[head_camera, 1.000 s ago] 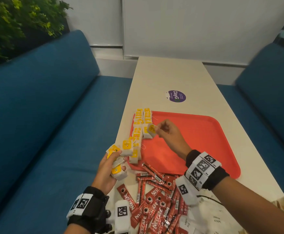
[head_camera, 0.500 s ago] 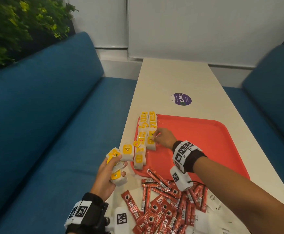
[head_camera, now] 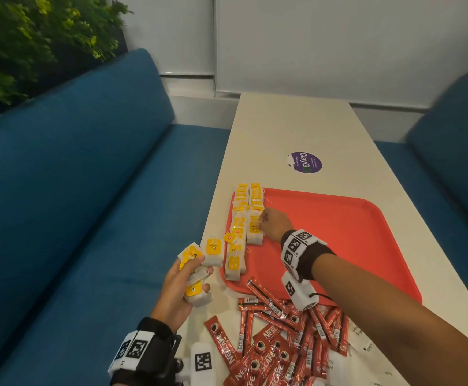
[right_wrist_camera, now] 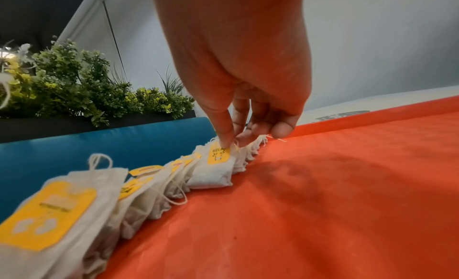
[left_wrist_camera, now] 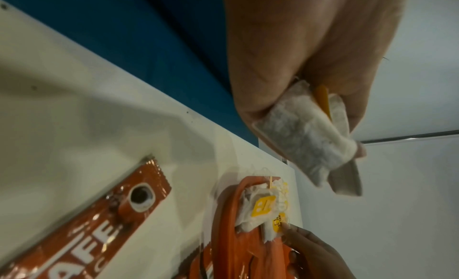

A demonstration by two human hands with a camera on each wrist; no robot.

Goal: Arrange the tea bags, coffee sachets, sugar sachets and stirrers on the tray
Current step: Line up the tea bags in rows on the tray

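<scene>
Red plastic, the tray (head_camera: 338, 240) lies on the cream surface (head_camera: 288, 126), its long axis across the view. From the head view, tea bags (head_camera: 248, 210) run in two overlapping rows along the tray's left edge, rows pointing away from the person, yellow tags up. The right hand (head_camera: 273, 225) reaches over the tray and touches the nearest tea bag of the inner row (head_camera: 254, 232) with its fingertips. The rest of the tray floor to the right is bare red. The left hand (head_camera: 177, 285) hovers past the surface's left edge, over the blue sofa (head_camera: 74, 204), fingers curled round a bunch of spare tea bags (head_camera: 199, 260). Coffee sachets (head_camera: 277, 344) sprawl in a heap at the tray's near edge (one overlaps the rim).

Left wrist: the fingers clamp bags against the palm; one coffee sachet lies diagonal below.

Right wrist: thumb and forefinger press the tag end of the bag, the other fingers curled.
</scene>
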